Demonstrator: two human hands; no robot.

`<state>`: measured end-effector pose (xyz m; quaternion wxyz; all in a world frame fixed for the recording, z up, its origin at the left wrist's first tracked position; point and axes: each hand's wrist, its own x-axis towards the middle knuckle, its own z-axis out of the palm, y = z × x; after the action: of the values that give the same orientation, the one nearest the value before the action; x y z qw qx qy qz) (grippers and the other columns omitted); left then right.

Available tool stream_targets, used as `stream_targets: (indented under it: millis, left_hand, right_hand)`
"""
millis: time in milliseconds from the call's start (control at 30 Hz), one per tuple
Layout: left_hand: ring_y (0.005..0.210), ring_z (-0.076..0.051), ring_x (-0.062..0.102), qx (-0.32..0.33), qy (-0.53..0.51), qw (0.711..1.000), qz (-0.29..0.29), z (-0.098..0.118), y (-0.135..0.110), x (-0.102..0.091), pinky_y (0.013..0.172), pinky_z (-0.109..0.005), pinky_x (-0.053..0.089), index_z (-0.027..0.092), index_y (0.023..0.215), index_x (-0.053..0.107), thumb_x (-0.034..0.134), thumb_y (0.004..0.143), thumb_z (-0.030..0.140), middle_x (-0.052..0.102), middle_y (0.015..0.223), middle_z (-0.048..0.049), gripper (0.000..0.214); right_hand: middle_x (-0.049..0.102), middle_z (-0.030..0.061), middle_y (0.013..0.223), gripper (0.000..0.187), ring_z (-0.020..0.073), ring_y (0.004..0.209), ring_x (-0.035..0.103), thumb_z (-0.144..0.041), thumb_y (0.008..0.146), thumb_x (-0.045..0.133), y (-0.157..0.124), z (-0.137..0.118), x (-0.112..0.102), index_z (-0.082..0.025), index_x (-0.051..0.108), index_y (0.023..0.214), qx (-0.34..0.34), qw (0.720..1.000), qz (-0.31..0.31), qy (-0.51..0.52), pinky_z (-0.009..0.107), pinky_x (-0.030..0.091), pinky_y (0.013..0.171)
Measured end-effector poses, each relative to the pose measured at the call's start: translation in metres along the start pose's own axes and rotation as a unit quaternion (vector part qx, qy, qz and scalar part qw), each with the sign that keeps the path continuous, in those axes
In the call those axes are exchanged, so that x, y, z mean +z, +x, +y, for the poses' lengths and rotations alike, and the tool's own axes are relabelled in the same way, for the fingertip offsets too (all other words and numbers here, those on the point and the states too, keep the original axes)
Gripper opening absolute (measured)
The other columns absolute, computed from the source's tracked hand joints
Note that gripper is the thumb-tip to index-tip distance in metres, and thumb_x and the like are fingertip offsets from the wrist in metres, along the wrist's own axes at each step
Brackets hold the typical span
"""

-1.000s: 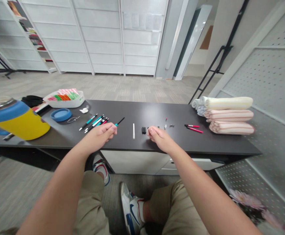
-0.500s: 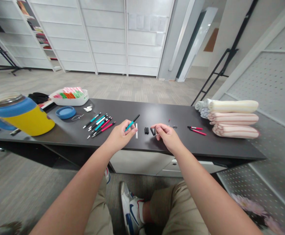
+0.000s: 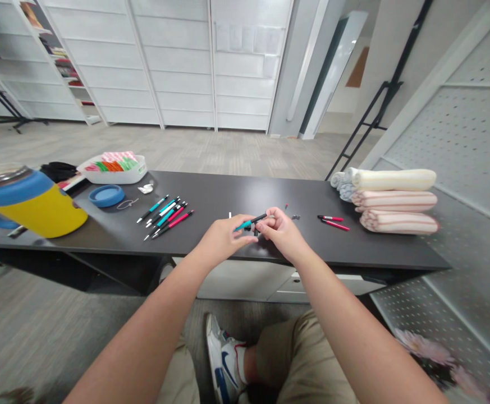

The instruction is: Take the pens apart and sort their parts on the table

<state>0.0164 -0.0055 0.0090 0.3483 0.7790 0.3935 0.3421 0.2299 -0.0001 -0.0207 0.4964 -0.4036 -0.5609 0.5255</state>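
Note:
My left hand (image 3: 227,234) holds a teal pen barrel (image 3: 243,225) with a black end that points right, its thumb below the barrel. My right hand (image 3: 282,231) is closed in a pinch at that black end, with a small black pen part (image 3: 256,231) at its fingertips. Whether this part touches the barrel I cannot tell. The tip of a thin white refill (image 3: 230,215) shows behind my left hand; the rest is hidden. Left of my hands lie several teal, red and black pens (image 3: 166,219) in a slanted group.
Two red pen pieces (image 3: 334,223) lie right of my hands, near rolled towels (image 3: 398,202). Small metal bits (image 3: 296,217) are behind my right hand. On the left stand a yellow and blue jug (image 3: 42,207), a blue lid (image 3: 106,195) and a white basket (image 3: 120,177) of wrapped packets.
My hands have come together, bringing the black end of the teal barrel to my right fingertips. They now cover the black pieces and most of the refills on the table.

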Motion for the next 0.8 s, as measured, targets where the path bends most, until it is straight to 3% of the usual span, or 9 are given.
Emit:
stream_targets:
  millis: [267,433,633,800]
  left_hand:
    - [0.098,-0.019,0.070,-0.010,0.025,0.999,-0.027,-0.006,0.001,-0.003,0.087,-0.028,0.060,0.023,0.118,0.069,0.074,0.087,0.046,0.074,0.114,-0.0033,0.039]
    - [0.085,-0.019,0.071,-0.017,0.120,0.993,-0.012,-0.005,0.008,-0.017,0.079,-0.029,0.057,0.022,0.118,0.065,0.075,0.085,0.049,0.075,0.103,-0.0046,0.044]
    - [0.079,-0.023,0.069,-0.059,0.264,0.963,-0.016,-0.011,0.024,-0.034,0.070,-0.029,0.046,0.022,0.116,0.069,0.074,0.086,0.047,0.074,0.084,-0.0045,0.040]
    - [0.077,-0.023,0.069,-0.061,0.304,0.950,-0.039,-0.012,0.031,-0.029,0.068,-0.029,0.044,0.023,0.116,0.070,0.075,0.085,0.045,0.074,0.084,-0.0049,0.039]
  right_hand:
    - [0.072,-0.0041,0.080,0.050,0.0112,0.056,0.053,-0.054,0.080,0.082,0.002,0.005,0.003,-0.026,0.047,0.103,0.006,0.999,-0.017,-0.034,0.024,0.040,0.054]
    - [0.071,-0.0024,0.081,0.043,0.0115,0.056,0.054,-0.060,0.089,0.071,0.001,0.004,0.004,-0.026,0.049,0.102,-0.021,0.996,0.003,-0.082,0.025,0.045,0.055]
    - [0.061,-0.0057,0.068,0.039,0.0095,0.046,0.046,-0.061,0.094,0.062,0.002,0.003,0.003,-0.025,0.048,0.095,-0.037,0.993,0.090,-0.072,0.024,0.035,0.045]
    - [0.057,-0.0069,0.066,0.040,0.0096,0.045,0.042,-0.063,0.093,0.062,0.004,0.006,0.001,-0.026,0.046,0.098,-0.034,0.994,0.093,-0.050,0.024,0.031,0.042]
